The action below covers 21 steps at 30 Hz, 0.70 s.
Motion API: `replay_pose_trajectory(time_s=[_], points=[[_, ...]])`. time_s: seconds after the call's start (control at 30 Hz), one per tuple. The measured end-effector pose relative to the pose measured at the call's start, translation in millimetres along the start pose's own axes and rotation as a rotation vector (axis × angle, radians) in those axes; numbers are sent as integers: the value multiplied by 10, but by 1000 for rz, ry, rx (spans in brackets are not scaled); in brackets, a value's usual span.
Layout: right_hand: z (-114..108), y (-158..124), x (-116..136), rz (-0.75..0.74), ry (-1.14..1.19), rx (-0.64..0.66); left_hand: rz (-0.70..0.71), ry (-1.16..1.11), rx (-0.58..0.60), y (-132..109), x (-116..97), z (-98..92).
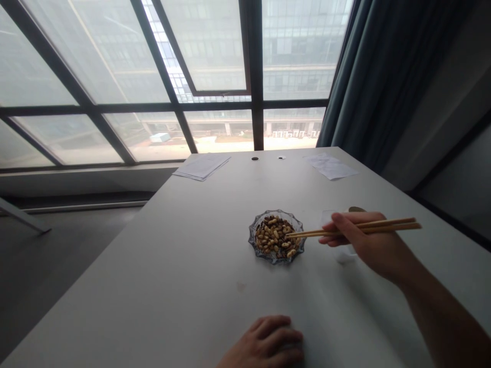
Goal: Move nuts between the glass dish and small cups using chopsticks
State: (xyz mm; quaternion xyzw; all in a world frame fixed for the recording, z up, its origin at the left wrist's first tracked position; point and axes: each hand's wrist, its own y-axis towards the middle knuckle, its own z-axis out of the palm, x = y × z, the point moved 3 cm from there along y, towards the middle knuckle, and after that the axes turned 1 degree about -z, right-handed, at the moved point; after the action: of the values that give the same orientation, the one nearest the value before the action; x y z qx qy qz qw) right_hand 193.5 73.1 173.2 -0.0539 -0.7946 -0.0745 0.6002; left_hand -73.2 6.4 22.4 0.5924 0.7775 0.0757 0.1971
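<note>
The right hand (368, 245) is gripping a pair of wooden chopsticks (364, 226), with the tips hovering over the peanuts (274, 237) heaped in a scalloped glass dish (276, 212). The left hand (266, 342) is sitting in a loose fist on the white table (153, 266), below the dish, holding nothing I can see. Just right of the dish, something clear (347, 255) is peeking out under the right hand, can't tell what. Well beyond the dish, a stack of papers (202, 166) and a loose sheet (330, 166) are lying near the table's far edge, while a big window (215, 51) and teal curtain (368, 66) are filling the background.
</note>
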Motion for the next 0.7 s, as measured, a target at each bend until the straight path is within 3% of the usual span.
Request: replay_pose_trajectory(time_s=[0.17, 0.37, 0.53, 0.7], points=[[-624, -225, -123, 30, 91, -297, 0, 24, 5, -7, 1, 14], [-1434, -667, -732, 94, 265, -623, 18, 1, 36, -29, 31, 67], [-1613, -1018, -1132, 138, 165, -690, 24, -10, 4, -35, 46, 61], [-1664, -1204, -1317, 180, 101, -693, 12, -5, 15, -33, 38, 54]])
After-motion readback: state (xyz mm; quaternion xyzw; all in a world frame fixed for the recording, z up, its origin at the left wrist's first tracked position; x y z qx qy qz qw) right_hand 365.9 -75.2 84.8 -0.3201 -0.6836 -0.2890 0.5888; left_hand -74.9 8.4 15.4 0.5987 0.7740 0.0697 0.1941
